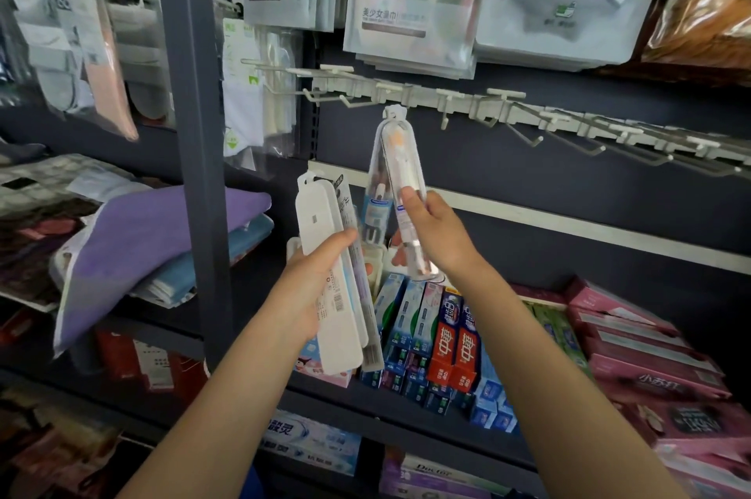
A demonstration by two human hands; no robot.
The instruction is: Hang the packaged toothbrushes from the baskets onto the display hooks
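right hand (426,230): pinching the lower half of a clear toothbrush pack (400,177), tilted slightly, its hang tab raised to the hook rail (447,102); i cannot tell whether the tab is on a hook yet. left hand (321,279): gripping a stack of white toothbrush packs (325,254), held upright and waiting. beyond: most hooks on the rail bare; toothpaste boxes (447,336) on the shelf below. baskets not in view. handling note: i'd line the tab hole square with the hook tip, slide it on, release only once it hangs.
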